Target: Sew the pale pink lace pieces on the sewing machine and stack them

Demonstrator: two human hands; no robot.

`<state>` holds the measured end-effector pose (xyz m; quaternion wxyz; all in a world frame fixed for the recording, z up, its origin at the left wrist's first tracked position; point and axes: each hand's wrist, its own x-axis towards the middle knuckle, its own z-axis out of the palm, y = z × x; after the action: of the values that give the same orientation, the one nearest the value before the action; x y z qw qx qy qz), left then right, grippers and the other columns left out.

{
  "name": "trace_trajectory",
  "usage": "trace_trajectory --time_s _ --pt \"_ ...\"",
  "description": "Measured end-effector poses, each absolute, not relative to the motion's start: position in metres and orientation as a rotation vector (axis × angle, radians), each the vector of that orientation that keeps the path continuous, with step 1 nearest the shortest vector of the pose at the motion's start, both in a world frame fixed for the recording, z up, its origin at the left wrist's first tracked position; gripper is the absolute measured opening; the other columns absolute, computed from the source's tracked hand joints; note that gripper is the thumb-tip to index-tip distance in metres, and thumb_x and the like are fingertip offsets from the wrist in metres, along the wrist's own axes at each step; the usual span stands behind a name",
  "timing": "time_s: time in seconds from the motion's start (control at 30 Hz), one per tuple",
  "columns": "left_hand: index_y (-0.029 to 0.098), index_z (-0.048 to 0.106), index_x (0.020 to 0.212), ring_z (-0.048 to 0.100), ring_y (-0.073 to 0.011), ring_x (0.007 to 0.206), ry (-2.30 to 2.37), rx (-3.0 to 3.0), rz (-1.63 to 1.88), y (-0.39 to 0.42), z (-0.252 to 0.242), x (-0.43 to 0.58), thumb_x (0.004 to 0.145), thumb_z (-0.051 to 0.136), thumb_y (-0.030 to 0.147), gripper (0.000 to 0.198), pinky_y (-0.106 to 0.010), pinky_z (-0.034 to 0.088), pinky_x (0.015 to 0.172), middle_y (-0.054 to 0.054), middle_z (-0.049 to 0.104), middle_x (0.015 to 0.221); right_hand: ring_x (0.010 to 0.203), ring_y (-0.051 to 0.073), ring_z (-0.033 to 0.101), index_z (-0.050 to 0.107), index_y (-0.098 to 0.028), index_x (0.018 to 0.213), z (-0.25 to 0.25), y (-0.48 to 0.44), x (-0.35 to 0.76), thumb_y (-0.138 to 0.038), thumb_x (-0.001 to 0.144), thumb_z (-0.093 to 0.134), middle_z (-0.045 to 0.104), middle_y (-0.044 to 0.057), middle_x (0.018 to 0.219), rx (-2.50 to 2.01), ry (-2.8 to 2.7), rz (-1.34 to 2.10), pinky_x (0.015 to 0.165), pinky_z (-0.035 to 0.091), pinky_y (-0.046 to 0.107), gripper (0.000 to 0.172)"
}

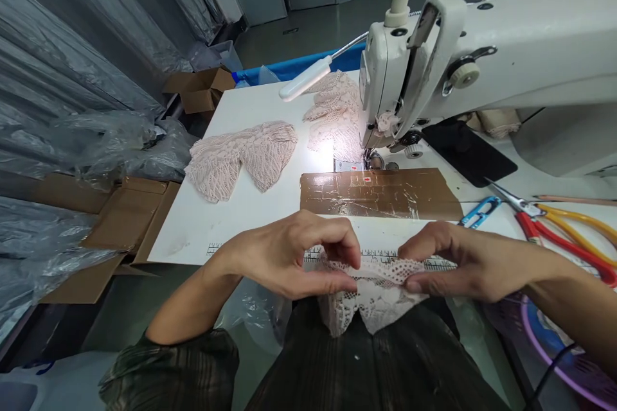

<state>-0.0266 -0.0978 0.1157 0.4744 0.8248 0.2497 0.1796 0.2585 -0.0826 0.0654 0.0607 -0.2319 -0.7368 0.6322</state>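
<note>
Between my two hands, at the front edge of the sewing table, a piece of pale pink lace [373, 298] is stretched out, its scalloped lower edge hanging over my lap. My left hand [301, 257] pinches the lace between thumb and forefinger near its left part. At the right end, my right hand [453, 263] grips it the same way. Beyond the hands stands a white sewing machine [525, 38], its lamp shining by the needle. A second lace piece [243, 154] lies flat on the left of the table, and more lace [335, 112] is heaped behind the needle.
Brown tape [380, 194] covers the table before the needle. To the right lie blue thread snips [479, 212], scissors [573, 225] with orange and red handles, and a black phone [470, 151]. A purple basket [544, 359] stands lower right. Cardboard boxes [130, 212] are at the left.
</note>
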Motion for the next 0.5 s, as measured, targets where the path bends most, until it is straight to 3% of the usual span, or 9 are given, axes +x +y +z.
trace_trajectory --time_s 0.17,0.27,0.33,0.43,0.5 --pt "0.020 0.062 0.093 0.055 -0.0097 0.064 0.772 2.076 0.418 -0.054 0.084 -0.029 0.088 0.069 0.026 0.011 -0.024 0.048 0.059 0.000 0.063 0.079 0.076 0.014 0.060 0.075 -0.018 0.090 0.051 -0.040 0.264 -0.053 0.092 0.063 0.068 0.004 0.083 -0.845 -2.089 1.931 0.069 0.051 0.026 0.037" --pt "0.019 0.061 0.095 0.054 -0.0109 0.062 0.957 2.205 0.396 -0.019 0.064 -0.032 0.088 0.067 0.028 0.013 -0.027 0.045 0.058 -0.001 0.062 0.080 0.062 0.012 0.053 0.075 -0.018 0.095 0.040 -0.013 0.264 -0.061 0.090 0.061 0.064 0.002 0.074 -1.207 -2.088 1.677 0.054 0.042 0.024 0.045" --pt "0.019 0.062 0.100 0.057 -0.0134 0.067 1.086 2.327 0.366 0.003 0.055 -0.031 0.087 0.066 0.027 0.016 -0.029 0.044 0.060 -0.006 0.064 0.093 0.053 0.010 0.044 0.075 -0.018 0.095 0.037 -0.001 0.262 -0.061 0.087 0.063 0.055 -0.001 0.062 -1.408 -2.108 1.418 0.047 0.033 0.023 0.045" --pt "0.020 0.065 0.107 0.061 -0.0182 0.078 1.131 2.523 0.393 0.030 0.046 -0.023 0.093 0.055 0.025 0.018 -0.035 0.047 0.071 -0.012 0.064 0.117 0.047 0.008 0.033 0.075 -0.020 0.095 0.039 0.005 0.257 -0.060 0.084 0.065 0.040 -0.006 0.050 -1.478 -2.121 1.248 0.045 0.027 0.025 0.043" --pt "0.021 0.067 0.104 0.063 -0.0218 0.088 1.081 2.650 0.385 0.046 0.040 -0.013 0.099 0.045 0.024 0.022 -0.040 0.047 0.085 -0.011 0.065 0.112 0.046 0.009 0.032 0.075 -0.020 0.093 0.042 0.004 0.255 -0.063 0.082 0.065 0.036 -0.006 0.049 -1.462 -2.109 1.249 0.046 0.027 0.026 0.045"
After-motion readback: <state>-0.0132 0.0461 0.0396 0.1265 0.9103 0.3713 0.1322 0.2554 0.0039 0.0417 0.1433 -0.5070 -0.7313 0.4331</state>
